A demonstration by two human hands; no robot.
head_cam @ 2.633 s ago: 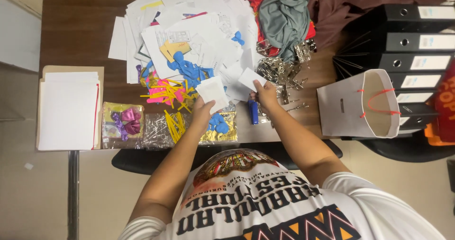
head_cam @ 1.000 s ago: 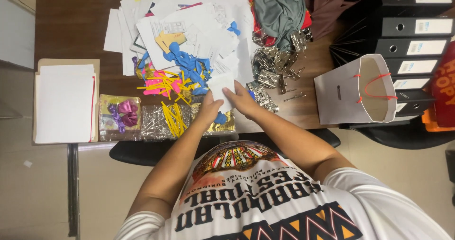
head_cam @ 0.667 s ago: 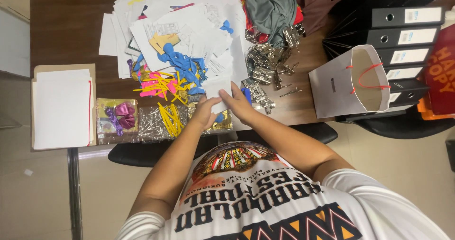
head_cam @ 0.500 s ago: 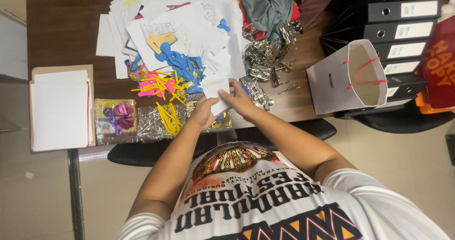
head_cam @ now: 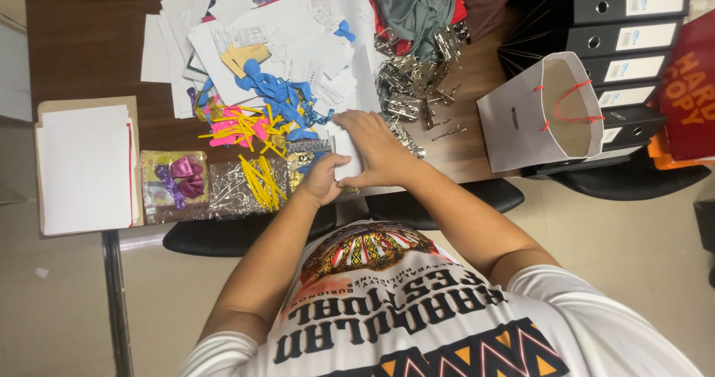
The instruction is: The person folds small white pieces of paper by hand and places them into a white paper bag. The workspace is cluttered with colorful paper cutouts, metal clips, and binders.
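Far left: stack of white sheets (head_cam: 86,170) on a tan folder, then foil packets (head_cam: 223,189) with yellow sticks near the desk edge. Middle: left hand (head_cam: 325,181) pinching the lower left edge of a small stack of white cards (head_cam: 347,161), fingers closed on it. Right hand (head_cam: 370,148) lying flat across the top, pressing down; can't tell if those fingers curl under. Probably best to keep that palm flat and tap the edges square against the desk (head_cam: 97,42) so nothing fans out. Cards sandwiched between both hands, mostly hidden under the right one. Further right: pile of metal clips (head_cam: 406,94), open white paper bag (head_cam: 547,116), black binders (head_cam: 633,38).
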